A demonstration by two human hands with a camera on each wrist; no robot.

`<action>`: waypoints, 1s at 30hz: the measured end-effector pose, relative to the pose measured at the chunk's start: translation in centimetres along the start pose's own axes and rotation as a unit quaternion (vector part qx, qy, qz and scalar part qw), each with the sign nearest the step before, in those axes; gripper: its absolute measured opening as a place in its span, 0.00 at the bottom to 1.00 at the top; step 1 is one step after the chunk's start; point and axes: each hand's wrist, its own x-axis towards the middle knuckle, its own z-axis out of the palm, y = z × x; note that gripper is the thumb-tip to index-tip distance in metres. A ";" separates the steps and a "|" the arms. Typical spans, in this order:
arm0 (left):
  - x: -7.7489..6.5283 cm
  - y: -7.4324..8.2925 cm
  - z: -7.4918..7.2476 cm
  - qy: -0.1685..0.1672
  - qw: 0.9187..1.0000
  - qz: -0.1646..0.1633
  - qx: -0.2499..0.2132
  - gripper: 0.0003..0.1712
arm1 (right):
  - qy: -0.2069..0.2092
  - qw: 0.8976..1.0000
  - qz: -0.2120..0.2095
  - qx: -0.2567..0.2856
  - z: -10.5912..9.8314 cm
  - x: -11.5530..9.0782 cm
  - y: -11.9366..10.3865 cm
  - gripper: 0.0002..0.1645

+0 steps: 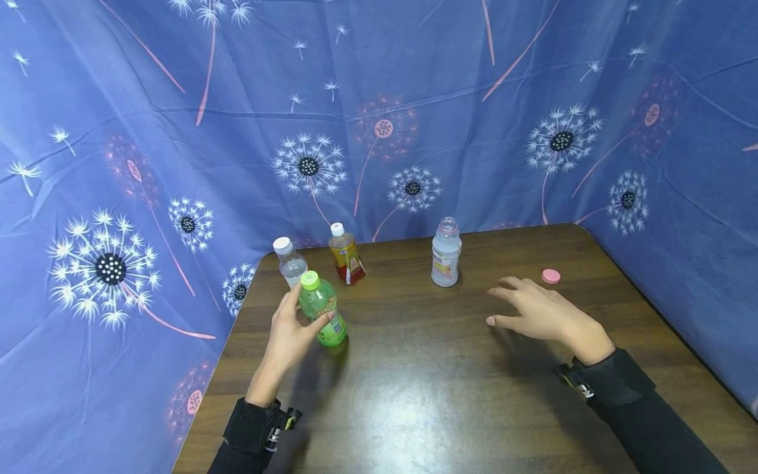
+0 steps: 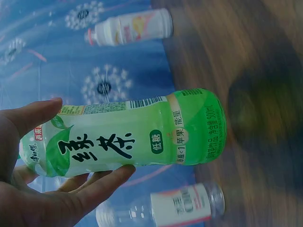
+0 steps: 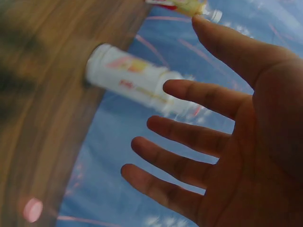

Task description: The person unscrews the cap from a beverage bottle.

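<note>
My left hand (image 1: 291, 336) grips a green tea bottle (image 1: 320, 304) with a light-green cap, thumb on one side and fingers on the other. In the left wrist view its pale label (image 2: 104, 137) with black characters faces the camera. Whether its base touches the table cannot be told. My right hand (image 1: 541, 309) hovers over the table's right half, holding nothing, fingers spread. Beyond that hand, a pink cap (image 1: 551, 276) lies on the wood. To its left stands an uncapped white-labelled bottle (image 1: 446, 253), blurred in the right wrist view.
Behind the green bottle stands a clear bottle with a white cap (image 1: 283, 245), partly hidden. Near it is a bottle with a yellow-and-red label (image 1: 348, 259) and a white cap. A blue dandelion-print cloth (image 1: 474, 164) hangs around the back and sides of the wooden table (image 1: 403, 382).
</note>
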 end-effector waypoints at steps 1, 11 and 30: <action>0.2 -0.2 -0.4 0.004 1.000 -0.005 0.007 0.49 | -0.006 1.000 0.008 0.005 0.1 -0.3 0.4 0.40; 1.6 -3.1 -3.7 0.070 0.995 -0.020 0.067 0.51 | -0.019 0.998 0.067 0.006 0.5 -3.3 4.7 0.53; 3.6 -8.9 -7.3 0.132 0.981 -0.135 0.053 0.50 | -0.018 0.994 0.112 -0.001 1.9 -6.4 7.7 0.53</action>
